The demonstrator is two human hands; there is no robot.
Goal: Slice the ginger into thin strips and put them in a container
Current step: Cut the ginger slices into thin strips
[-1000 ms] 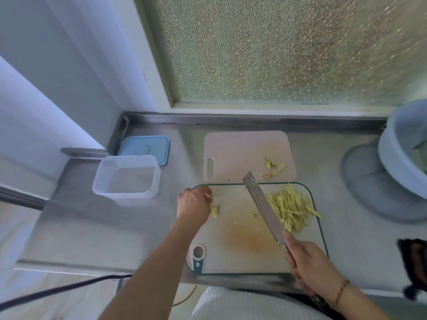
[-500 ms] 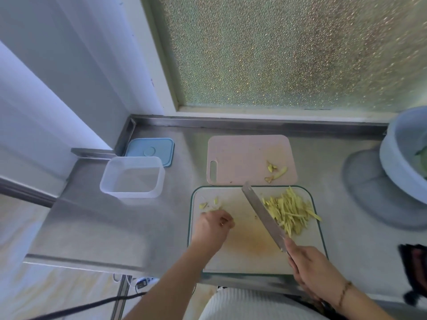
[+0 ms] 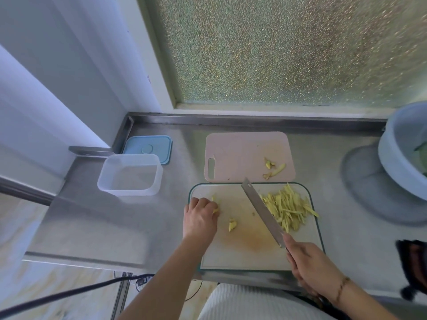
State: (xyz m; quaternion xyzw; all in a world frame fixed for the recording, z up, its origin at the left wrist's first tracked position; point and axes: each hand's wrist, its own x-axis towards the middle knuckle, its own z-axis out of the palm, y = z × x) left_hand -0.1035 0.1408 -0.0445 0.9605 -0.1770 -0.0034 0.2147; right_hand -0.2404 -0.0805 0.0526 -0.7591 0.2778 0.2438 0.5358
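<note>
— On the green-rimmed cutting board (image 3: 258, 262), where is the ginger?
— Cut strips (image 3: 288, 207) are piled at its far right corner; one small chunk (image 3: 232, 225) lies near the board's middle.
— And the hands?
— Left hand (image 3: 199, 217), at the board's left edge, pinches ginger bits in curled fingers. Right hand (image 3: 310, 265) grips the knife (image 3: 262, 210), blade beside the pile.
— The container (image 3: 130, 174)?
— Left of the board, lidless.
</note>
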